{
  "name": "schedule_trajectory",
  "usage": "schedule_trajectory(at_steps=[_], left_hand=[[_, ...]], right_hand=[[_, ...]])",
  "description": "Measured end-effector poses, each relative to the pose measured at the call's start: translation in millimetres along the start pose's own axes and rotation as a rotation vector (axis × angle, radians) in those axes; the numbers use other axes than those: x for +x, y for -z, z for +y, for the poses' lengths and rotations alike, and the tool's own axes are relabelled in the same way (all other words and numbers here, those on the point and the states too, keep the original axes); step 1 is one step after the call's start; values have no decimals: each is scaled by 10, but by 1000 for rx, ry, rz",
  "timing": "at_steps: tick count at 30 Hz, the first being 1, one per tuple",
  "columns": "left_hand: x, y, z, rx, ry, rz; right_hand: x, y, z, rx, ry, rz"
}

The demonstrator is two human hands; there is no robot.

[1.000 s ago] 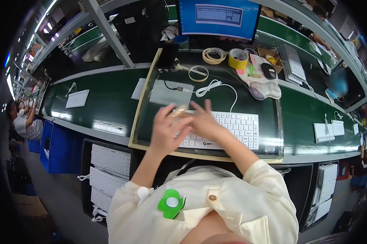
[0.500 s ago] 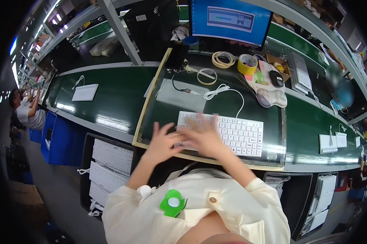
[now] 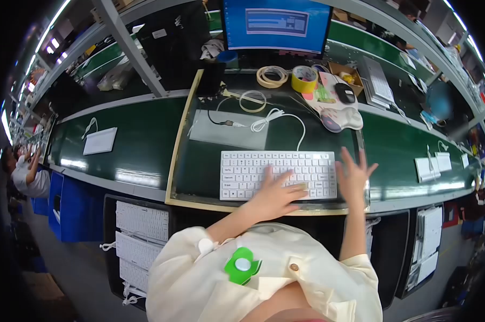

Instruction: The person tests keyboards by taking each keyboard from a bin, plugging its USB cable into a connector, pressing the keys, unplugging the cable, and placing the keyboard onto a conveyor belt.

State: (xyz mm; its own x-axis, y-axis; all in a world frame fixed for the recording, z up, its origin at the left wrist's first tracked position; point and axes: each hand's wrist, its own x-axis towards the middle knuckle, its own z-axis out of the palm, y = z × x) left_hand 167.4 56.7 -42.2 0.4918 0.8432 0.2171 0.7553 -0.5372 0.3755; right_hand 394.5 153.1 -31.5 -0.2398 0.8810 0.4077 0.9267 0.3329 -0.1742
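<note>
- Your left hand (image 3: 274,197) is over the right half of the white keyboard (image 3: 280,162), its fingers spread and gripping nothing; you cannot tell from this view which fingertips press keys.
- Your right hand (image 3: 353,180) sits just beside the keyboard's right end, fingers fanned wide and free of any object (slightly blurred).
- The keyboard lies flat in front of you on the dark surface (image 3: 199,174), its long side toward you.
- From its back edge, a white cable (image 3: 274,119) curves up to a tied bundle and runs left to a dark connector (image 3: 229,123).
- Under that connector, you have a translucent sheet (image 3: 210,134).
- Farther back are a clear ring (image 3: 265,101), tan tape rolls (image 3: 265,81) and a yellow tape roll (image 3: 303,82).
- To their right, a black mouse (image 3: 345,93) rests on a patterned mouse pad (image 3: 328,80).
- Beyond these, your monitor (image 3: 237,37) shows a keyboard diagram on a blue background.
</note>
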Motion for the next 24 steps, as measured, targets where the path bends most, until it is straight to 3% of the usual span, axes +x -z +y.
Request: schedule_trajectory(at_steps=[2,3,5,7,8,11,13,14,17,20,24], left_hand=[[-488,281,-177,3,174,-33],[-739,408,-268,15,270,-37],[-1177,588,-392,147,447,5],[-1342,818,-417,147,605,42],[-1273,870,-393,188,644,116],[-787,707,-360,215,459,155],[-294,471,-224,51,263,-75],[-45,262,-112,64,107,-71],[527,-352,169,90,-276,-59],[606,-443,248,50,-269,-91],[-156,38,-4,-58,26,-72]], right_hand=[[67,-46,-688,151,129,-36],[38,-218,-1014,449,175,-155],[-66,-239,-1663,572,564,-255],[-171,-328,-1968,663,712,-192],[-143,-338,-1880,594,667,-237],[-31,-257,-1299,393,482,-293],[-81,-110,-729,363,278,-284],[-107,-25,-465,296,165,-308],[-228,87,60,211,-11,-111],[-234,130,87,113,-115,-54],[-284,65,-418,295,191,-48]])
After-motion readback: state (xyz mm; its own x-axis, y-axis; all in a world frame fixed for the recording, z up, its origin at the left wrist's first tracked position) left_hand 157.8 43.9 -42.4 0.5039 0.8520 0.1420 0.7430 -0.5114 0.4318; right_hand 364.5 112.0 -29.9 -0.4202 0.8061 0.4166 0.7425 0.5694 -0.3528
